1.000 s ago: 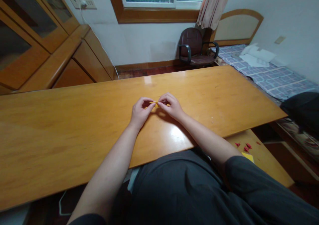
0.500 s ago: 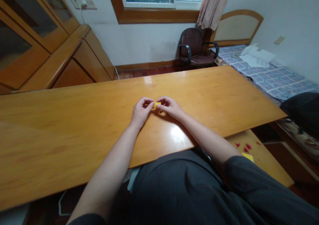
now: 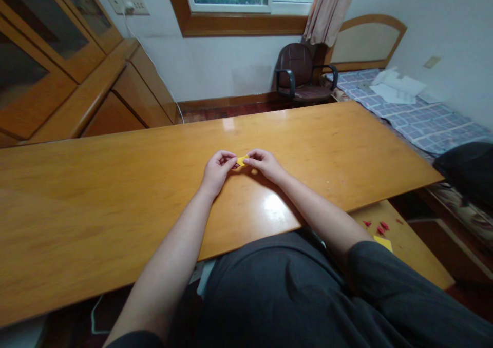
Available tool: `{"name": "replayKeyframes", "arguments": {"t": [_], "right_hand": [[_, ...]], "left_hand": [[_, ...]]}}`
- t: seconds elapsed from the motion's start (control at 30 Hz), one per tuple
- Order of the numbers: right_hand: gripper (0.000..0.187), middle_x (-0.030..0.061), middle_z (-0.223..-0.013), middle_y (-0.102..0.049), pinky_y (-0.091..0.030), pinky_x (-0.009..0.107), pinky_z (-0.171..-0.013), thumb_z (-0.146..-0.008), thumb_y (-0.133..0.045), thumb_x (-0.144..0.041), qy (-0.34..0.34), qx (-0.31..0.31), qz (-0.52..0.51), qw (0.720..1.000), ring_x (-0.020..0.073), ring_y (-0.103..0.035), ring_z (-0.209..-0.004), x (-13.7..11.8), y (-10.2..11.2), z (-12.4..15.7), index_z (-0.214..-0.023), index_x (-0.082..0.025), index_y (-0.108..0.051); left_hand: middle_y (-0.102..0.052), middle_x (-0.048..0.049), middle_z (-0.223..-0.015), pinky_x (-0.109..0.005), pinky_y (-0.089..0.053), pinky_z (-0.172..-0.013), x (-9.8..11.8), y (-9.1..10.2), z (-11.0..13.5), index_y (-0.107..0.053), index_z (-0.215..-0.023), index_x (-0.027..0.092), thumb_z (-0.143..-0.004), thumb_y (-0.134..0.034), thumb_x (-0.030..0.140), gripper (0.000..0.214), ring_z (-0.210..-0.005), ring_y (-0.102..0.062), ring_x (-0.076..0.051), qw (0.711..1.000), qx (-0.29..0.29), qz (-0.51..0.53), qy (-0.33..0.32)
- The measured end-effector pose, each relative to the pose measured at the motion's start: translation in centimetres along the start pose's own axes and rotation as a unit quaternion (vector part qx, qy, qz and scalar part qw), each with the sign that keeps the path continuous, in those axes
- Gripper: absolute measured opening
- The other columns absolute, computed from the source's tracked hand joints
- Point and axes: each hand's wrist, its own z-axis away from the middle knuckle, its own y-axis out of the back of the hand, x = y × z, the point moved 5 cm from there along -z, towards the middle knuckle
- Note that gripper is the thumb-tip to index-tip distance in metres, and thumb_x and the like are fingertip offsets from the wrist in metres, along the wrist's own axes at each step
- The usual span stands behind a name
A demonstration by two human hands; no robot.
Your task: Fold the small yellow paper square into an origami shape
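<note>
A small folded piece of yellow paper (image 3: 241,161) is held just above the wooden table (image 3: 146,199), between both my hands. My left hand (image 3: 218,171) pinches its left end between thumb and fingers. On the other side my right hand (image 3: 265,164) is closed on the right end, thumb in front. The fingertips cover part of the paper, so its exact folds cannot be made out.
Small red folded paper pieces (image 3: 381,229) and a yellow paper sheet (image 3: 383,243) lie on a lower board to the right. Beyond the table stand a brown armchair (image 3: 296,71), a bed (image 3: 416,117) and a wooden cabinet (image 3: 115,96). A black bag-like object (image 3: 468,176) sits far right.
The fingertips have shifted slightly on the yellow paper, and its visible part looks turned and a little lower. Both hands stay in nearly the same place.
</note>
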Motion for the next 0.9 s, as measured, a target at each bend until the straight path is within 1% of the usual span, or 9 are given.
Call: {"name": "replayKeyframes", "arguments": {"t": [0.1,0.2,0.3,0.4,0.5,0.57,0.73,0.9], "right_hand": [[0.037,-0.0021,-0.075,-0.064,-0.044,0.023,-0.063,-0.068,-0.081,-0.045,-0.001,0.021,-0.021,1.0,0.0098,-0.056,-0.066,0.1,0.2,-0.1,-0.085,-0.017,-0.064],[0.042,-0.0044,-0.072,-0.061,-0.043,0.023,-0.06,-0.069,-0.08,-0.046,0.009,0.033,-0.034,0.999,0.0093,-0.054,-0.063,0.2,0.4,-0.2,-0.096,-0.018,-0.063],[0.048,-0.0066,-0.069,-0.057,-0.043,0.023,-0.06,-0.07,-0.079,-0.044,0.026,0.036,-0.034,0.998,0.0093,-0.053,-0.062,0.2,0.6,-0.4,-0.106,-0.02,-0.059],[0.047,-0.0063,-0.07,-0.058,-0.042,0.022,-0.058,-0.072,-0.078,-0.043,0.033,0.029,-0.024,0.999,0.0092,-0.053,-0.062,0.2,0.6,-0.5,-0.108,-0.02,-0.057],[0.045,-0.0055,-0.073,-0.059,-0.042,0.021,-0.056,-0.075,-0.076,-0.042,0.039,0.017,-0.011,0.999,0.0092,-0.054,-0.062,0.3,0.4,-0.4,-0.109,-0.02,-0.058],[0.043,-0.0052,-0.075,-0.059,-0.042,0.021,-0.056,-0.076,-0.076,-0.041,0.041,0.007,0.005,0.999,0.009,-0.055,-0.062,0.3,0.2,-0.3,-0.109,-0.019,-0.058],[0.041,-0.004,-0.079,-0.062,-0.045,0.021,-0.057,-0.079,-0.074,-0.041,0.044,-0.018,0.044,0.998,0.0097,-0.058,-0.064,0.5,-0.2,-0.1,-0.11,-0.02,-0.059],[0.041,-0.0039,-0.078,-0.063,-0.046,0.022,-0.059,-0.077,-0.075,-0.039,0.052,-0.007,0.046,0.998,0.01,-0.059,-0.065,0.3,-0.1,-0.1,-0.11,-0.02,-0.059]], "left_hand": [[-0.068,-0.0004,-0.079,-0.029,-0.057,-0.072,0.0,0.1,0.0,-0.062,-0.09,0.019,-0.074,-0.074,0.033,0.025,-0.07,-0.068,-0.014,1.0,-0.001,0.004,0.004],[-0.069,-0.0007,-0.08,-0.03,-0.057,-0.073,-0.1,0.2,0.0,-0.063,-0.09,0.018,-0.074,-0.074,0.034,0.025,-0.071,-0.069,-0.015,1.0,0.007,-0.013,0.0],[-0.07,-0.0015,-0.082,-0.03,-0.058,-0.075,-0.3,0.6,-0.2,-0.064,-0.09,0.019,-0.076,-0.072,0.034,0.022,-0.073,-0.07,-0.015,0.997,0.027,-0.071,-0.018],[-0.07,-0.0022,-0.085,-0.029,-0.058,-0.074,-0.3,0.8,-0.2,-0.067,-0.092,0.019,-0.08,-0.069,0.034,0.019,-0.075,-0.07,-0.016,0.99,0.036,-0.13,-0.042],[-0.07,-0.0044,-0.093,-0.029,-0.058,-0.069,-0.3,0.6,-0.1,-0.067,-0.095,0.019,-0.082,-0.067,0.039,0.024,-0.079,-0.069,-0.017,0.992,0.022,-0.119,-0.042],[-0.07,-0.0047,-0.094,-0.028,-0.058,-0.068,-0.4,0.4,-0.1,-0.067,-0.096,0.019,-0.081,-0.07,0.041,0.027,-0.079,-0.068,-0.016,0.994,0.006,-0.106,-0.033],[-0.068,-0.0018,-0.081,-0.03,-0.059,-0.071,-0.5,-0.4,0.0,-0.065,-0.096,0.017,-0.075,-0.076,0.039,0.032,-0.074,-0.066,-0.015,0.998,-0.048,-0.045,0.005],[-0.064,0.0012,-0.073,-0.029,-0.058,-0.069,-0.1,-0.5,0.1,-0.064,-0.095,0.018,-0.073,-0.077,0.035,0.03,-0.067,-0.064,-0.014,0.998,-0.048,-0.03,0.009]]}}
